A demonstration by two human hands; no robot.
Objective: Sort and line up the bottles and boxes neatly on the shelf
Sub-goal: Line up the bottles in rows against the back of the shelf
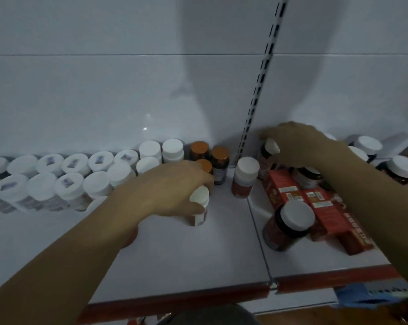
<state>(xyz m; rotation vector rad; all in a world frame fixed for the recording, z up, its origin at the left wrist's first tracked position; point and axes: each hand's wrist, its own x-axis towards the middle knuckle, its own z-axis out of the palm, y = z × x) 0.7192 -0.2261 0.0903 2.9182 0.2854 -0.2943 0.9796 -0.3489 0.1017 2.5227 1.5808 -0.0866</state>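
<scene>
Both grip bottles: left hand (175, 184) a white-capped bottle (199, 202) mid-shelf, right hand (299, 146) a dark bottle (268, 150) at the back edge of the shelf (198, 254); its forearm (374, 198) could knock the leaning jar (288, 224) forward

Two rows of white-capped bottles (57, 177) stand upright at the back left of the shelf (175, 254), with three orange-capped bottles (219, 158) just beside them. My left hand (172, 184) grips a small labelled bottle (199, 205); my right hand (301, 144) grips a dark bottle (268, 148). At right, red boxes (320, 207) lie flat, with a large dark jar (289, 224) tilted against them.

left bottle labels (1, 204): blurred | red boxes (283, 186): part hidden by right forearm (374, 193)
</scene>
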